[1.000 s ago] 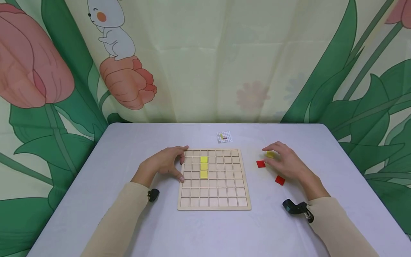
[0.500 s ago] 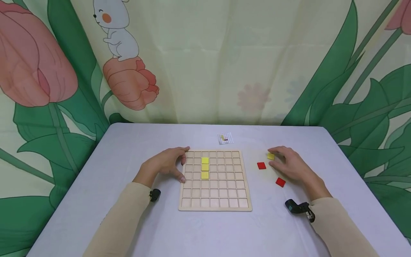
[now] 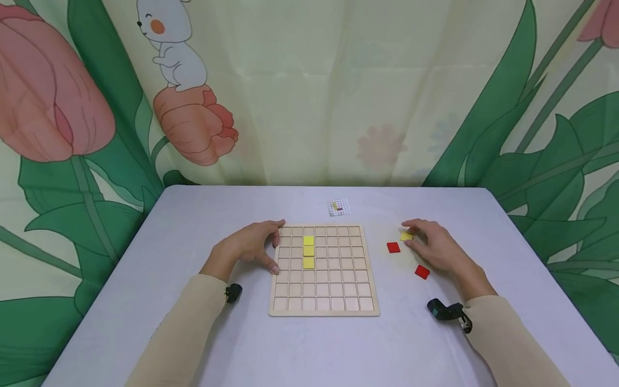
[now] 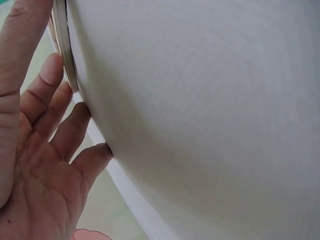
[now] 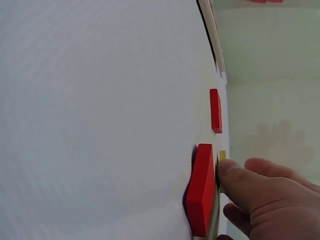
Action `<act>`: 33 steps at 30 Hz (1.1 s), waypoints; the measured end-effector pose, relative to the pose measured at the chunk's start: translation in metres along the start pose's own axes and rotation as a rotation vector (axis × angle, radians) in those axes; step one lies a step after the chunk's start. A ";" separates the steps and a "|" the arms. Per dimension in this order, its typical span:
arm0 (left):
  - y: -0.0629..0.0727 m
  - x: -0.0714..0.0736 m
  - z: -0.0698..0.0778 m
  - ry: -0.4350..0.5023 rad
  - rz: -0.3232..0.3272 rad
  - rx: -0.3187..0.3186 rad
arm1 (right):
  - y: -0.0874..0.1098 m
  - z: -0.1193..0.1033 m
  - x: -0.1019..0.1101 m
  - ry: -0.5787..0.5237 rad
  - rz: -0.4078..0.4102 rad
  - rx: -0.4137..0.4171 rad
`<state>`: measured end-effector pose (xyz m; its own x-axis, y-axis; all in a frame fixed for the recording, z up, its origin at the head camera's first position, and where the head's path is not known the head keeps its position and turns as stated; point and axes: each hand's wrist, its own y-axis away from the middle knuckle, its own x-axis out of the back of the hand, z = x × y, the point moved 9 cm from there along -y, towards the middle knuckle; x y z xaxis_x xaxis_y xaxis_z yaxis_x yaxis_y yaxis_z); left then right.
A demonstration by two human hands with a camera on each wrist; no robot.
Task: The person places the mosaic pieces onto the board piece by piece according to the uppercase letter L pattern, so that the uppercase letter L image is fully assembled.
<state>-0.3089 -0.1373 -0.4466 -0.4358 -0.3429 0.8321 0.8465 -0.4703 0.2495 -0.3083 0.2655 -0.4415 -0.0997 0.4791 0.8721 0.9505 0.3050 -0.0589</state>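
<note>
A wooden grid board lies on the table in the head view, with three yellow tiles in one column of cells. My left hand rests along the board's left edge, thumb and forefinger spread apart. Its spread fingers show in the left wrist view. Right of the board, the thumb and forefinger of my right hand pinch a loose yellow tile low at the table. The thumb partly covers that tile in the right wrist view. Two red tiles lie close by, one nearer the board, one nearer the wrist.
A small printed card with a coloured grid pattern lies behind the board. The white-covered table ends at a printed curtain at the back. Black wrist cameras sit at both cuffs.
My right fingers have drawn back slightly from the near-board red tile and closed in on the loose yellow tile. The left hand has kept its place at the board; the head view shifted a little.
</note>
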 end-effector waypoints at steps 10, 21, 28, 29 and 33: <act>-0.003 -0.006 -0.003 0.018 -0.005 0.033 | 0.007 -0.001 0.016 -0.069 0.036 -0.008; -0.003 -0.003 -0.001 -0.001 0.005 0.026 | 0.008 -0.018 0.012 -0.113 0.073 0.042; -0.002 0.003 0.000 0.002 0.017 0.026 | 0.005 -0.029 0.006 -0.127 0.088 0.104; -0.002 0.003 0.001 0.007 0.018 0.027 | 0.004 -0.030 0.006 -0.137 0.095 0.111; -0.002 -0.002 -0.001 0.015 0.002 0.030 | 0.002 -0.035 0.001 -0.171 0.103 0.121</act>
<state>-0.3099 -0.1369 -0.4488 -0.4384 -0.3562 0.8251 0.8561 -0.4450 0.2628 -0.2962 0.2374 -0.4241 -0.0624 0.6424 0.7638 0.9169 0.3392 -0.2103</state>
